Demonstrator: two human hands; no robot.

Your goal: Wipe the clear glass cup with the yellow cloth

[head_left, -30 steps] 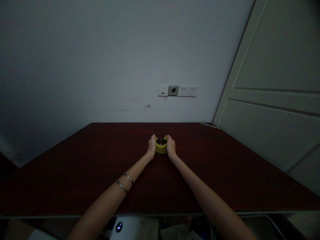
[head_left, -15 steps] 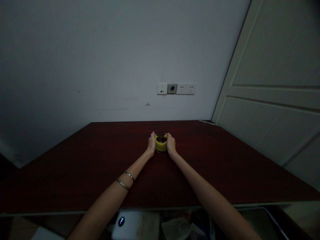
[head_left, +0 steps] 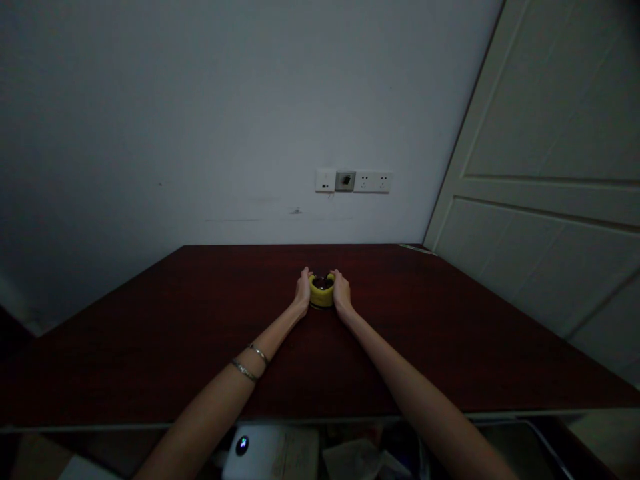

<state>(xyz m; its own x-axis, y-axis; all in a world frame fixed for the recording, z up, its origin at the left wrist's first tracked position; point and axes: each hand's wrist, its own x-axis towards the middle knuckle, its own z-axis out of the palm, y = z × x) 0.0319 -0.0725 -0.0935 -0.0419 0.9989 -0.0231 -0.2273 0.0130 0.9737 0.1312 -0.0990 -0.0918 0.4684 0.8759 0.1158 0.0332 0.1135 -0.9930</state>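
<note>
A small round yellow container [head_left: 321,296] with a dark top stands far out on the dark red table [head_left: 450,333]. My left hand [head_left: 303,292] cups its left side and my right hand [head_left: 341,292] cups its right side, both with fingers curled against it. Two thin bracelets [head_left: 250,362] circle my left forearm. The room is dim, so the container's details are hard to make out.
A white wall with a row of sockets [head_left: 353,181] rises behind the table. A white panelled door [head_left: 550,180] stands at the right. Below the table's near edge lie a white device with a lit button [head_left: 243,445] and some papers [head_left: 350,457].
Both hands stay clasped on the yellow container. The view only shifts slightly up and down.
</note>
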